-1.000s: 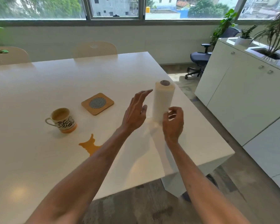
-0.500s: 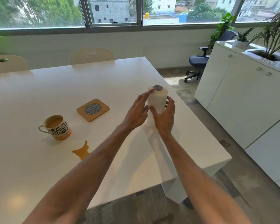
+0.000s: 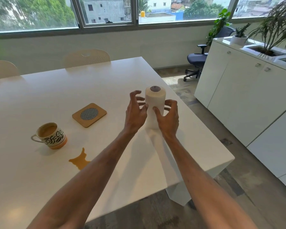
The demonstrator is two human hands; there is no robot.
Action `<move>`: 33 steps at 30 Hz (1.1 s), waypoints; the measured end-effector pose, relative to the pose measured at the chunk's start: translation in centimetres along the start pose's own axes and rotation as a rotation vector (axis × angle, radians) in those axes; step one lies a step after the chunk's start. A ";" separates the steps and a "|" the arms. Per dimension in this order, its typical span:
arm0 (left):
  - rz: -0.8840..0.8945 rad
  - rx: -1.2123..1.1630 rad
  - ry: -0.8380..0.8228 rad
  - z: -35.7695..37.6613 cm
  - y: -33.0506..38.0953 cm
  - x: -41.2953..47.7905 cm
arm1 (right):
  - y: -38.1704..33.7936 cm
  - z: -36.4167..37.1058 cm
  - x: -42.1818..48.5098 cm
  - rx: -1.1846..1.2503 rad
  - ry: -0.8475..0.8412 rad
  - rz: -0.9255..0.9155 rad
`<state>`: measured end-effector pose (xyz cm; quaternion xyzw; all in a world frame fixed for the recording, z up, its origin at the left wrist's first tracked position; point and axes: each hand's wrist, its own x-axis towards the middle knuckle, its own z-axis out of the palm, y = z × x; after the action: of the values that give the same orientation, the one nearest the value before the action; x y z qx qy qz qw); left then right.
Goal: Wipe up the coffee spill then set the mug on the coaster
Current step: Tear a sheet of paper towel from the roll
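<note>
A white paper towel roll point(image 3: 155, 100) stands upright on the white table point(image 3: 73, 90), right of centre. My right hand point(image 3: 168, 119) grips its lower part, with the thumb on the front and the fingers round the right side. At the roll's left side is my left hand point(image 3: 135, 113), fingers spread and curled, its thumb tip against the paper. A patterned mug point(image 3: 50, 135) with coffee in it stands at the left. The brown coffee spill point(image 3: 80, 160) lies just in front of it, partly under my left forearm. A square cork coaster point(image 3: 89, 115) lies between mug and roll.
The table's right edge and near corner point(image 3: 228, 158) are close to the roll. White cabinets point(image 3: 238, 90) with potted plants line the right side. An office chair point(image 3: 196, 61) stands beyond them. Two pale chairs point(image 3: 87, 57) are tucked in at the table's far side.
Both hands came in from beside the roll and closed on it. Since then my left fingers have spread off the roll, while the right hand stays around it.
</note>
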<state>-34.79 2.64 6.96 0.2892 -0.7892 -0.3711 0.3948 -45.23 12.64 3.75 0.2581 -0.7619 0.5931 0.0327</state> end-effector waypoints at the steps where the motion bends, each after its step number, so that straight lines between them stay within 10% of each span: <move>1: -0.031 0.006 0.012 0.2 -0.1 -0.1 | -0.1 0.0 0.0 -0.001 0.001 0.002; 20: 0.102 -0.151 -0.310 -0.6 -0.6 -2.0 | -3.5 -0.4 -1.1 -0.058 0.057 0.113; 25: 0.261 0.133 0.095 -1.7 1.1 -1.0 | -3.1 -1.2 -0.2 -0.157 0.166 0.114; 33: 0.267 0.427 -0.177 0.3 3.4 3.4 | -2.3 -3.3 1.2 -0.144 0.226 0.139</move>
<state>-37.38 2.10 11.04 0.2257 -0.9122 -0.1645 0.2998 -46.14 14.91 7.22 0.1331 -0.8102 0.5629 0.0955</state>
